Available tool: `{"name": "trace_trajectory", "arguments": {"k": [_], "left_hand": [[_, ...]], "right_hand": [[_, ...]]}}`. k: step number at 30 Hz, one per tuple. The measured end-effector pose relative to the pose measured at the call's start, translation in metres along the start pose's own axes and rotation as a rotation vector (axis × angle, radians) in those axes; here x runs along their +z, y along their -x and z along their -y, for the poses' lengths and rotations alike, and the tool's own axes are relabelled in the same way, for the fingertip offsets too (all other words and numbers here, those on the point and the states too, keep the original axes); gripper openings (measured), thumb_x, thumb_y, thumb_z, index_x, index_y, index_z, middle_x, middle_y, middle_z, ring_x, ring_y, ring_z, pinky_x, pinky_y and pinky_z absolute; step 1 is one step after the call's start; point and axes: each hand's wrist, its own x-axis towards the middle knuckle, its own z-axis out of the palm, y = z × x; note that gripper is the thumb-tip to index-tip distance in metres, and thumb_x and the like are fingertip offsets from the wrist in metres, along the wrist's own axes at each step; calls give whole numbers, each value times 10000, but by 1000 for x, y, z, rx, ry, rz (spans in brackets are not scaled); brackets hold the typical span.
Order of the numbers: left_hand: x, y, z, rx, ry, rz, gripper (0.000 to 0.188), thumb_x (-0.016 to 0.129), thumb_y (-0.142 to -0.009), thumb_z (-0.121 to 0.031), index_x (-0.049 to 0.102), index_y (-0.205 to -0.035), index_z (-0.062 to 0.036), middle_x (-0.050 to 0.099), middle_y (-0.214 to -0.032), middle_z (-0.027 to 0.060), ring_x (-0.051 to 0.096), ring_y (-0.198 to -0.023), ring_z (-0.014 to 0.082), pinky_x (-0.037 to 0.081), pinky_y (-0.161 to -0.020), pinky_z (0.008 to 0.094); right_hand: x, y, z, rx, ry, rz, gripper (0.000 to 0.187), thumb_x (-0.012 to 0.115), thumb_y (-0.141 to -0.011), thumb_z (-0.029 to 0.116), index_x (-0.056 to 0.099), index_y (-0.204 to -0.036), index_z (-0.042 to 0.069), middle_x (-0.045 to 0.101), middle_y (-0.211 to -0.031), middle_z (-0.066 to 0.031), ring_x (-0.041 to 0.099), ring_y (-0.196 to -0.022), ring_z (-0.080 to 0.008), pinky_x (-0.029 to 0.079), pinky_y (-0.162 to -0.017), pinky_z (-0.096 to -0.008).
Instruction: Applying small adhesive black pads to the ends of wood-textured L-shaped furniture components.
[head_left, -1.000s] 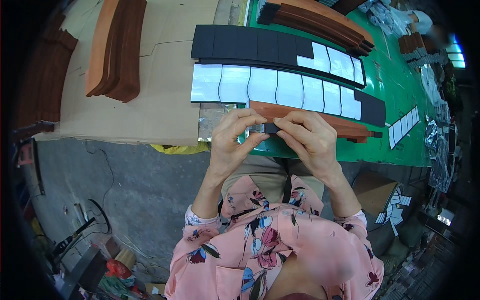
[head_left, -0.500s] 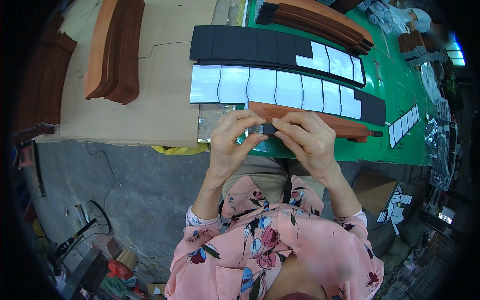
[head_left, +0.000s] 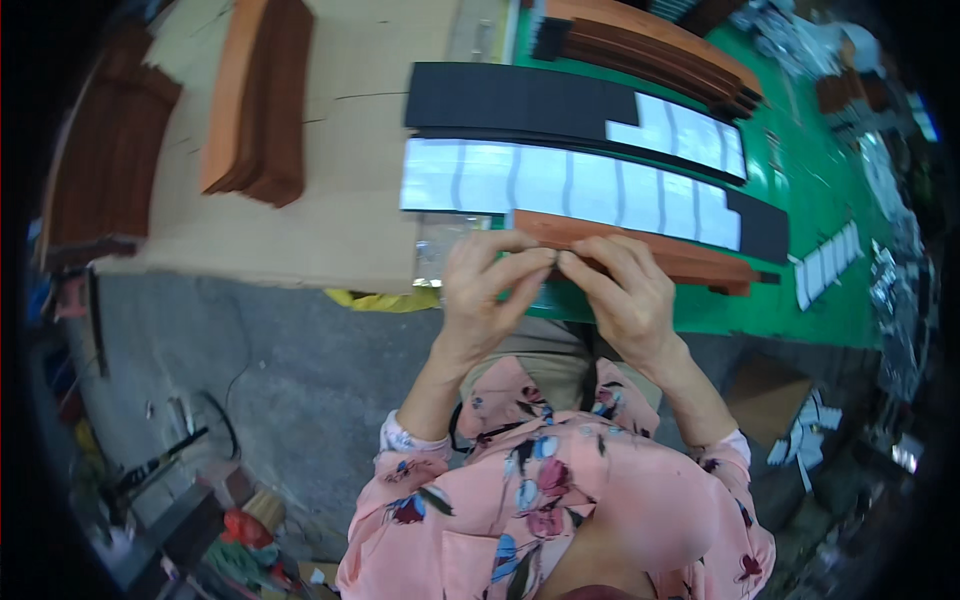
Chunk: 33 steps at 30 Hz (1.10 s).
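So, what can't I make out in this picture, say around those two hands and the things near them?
All in the head view:
What lies between the left hand and right hand: their fingers hide it, and it is blurred.
Near edge of the reddish-brown strip: partly covered by the hands.
Far end of the orange-sided brown stack: cut off by the top edge.
Details of the white strips at lower right: small and blurred.

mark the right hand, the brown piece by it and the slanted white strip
Right hand (head_left: 634, 300), head view, back of hand.
Brown piece (head_left: 705, 265), head view, near its right end.
Slanted white strip (head_left: 829, 265), head view, its middle.
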Motion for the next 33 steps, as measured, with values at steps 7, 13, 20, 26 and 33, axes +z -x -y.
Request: {"name": "trace_trajectory", "arguments": {"k": [7,13,20,26,33], "left_hand": [[9,-2,-13,167,-255,-27,229,672,-686,-45,642,-910,-82,607,-908,101,580,-802,248,436,-699,350],[-1,7,-31,-302,-16,-53,281,582,-814,-97,566,-1085,-26,582,-1013,148,570,-931,257,431,-828,351],[-7,3,-26,-495,-182,106,311,480,-932,-237,588,-1049,31,631,-820,148,588,-698,196,465,-651,320],[-6,-4,-40,-743,-91,117,308,477,-936,-225,620,-1037,28,639,-846,118,576,-736,133,453,-661,270],[-7,-67,-49,-491,-43,-101,269,537,-896,-150,615,-1053,54,637,-895,65,542,-826,91,433,-719,239]], "right_hand": [[-19,8,-3,50,-27,40,341,641,-652,-17,637,-986,54,567,-1007,-83,556,-907,-275,485,-696,-339],[-108,43,-58,434,195,-225,293,545,-857,31,572,-1149,22,545,-1128,-143,530,-1019,-284,422,-863,-353],[-167,144,-150,860,308,-57,330,433,-956,222,550,-1158,-12,589,-1001,-142,572,-921,-260,448,-823,-337],[-158,146,-140,1084,-284,-35,292,506,-928,181,582,-1117,-29,595,-951,-94,541,-816,-104,475,-700,-235],[-179,102,-164,924,-341,-301,249,533,-902,100,593,-1108,-27,579,-1130,-80,537,-1023,-147,410,-901,-260]]}}
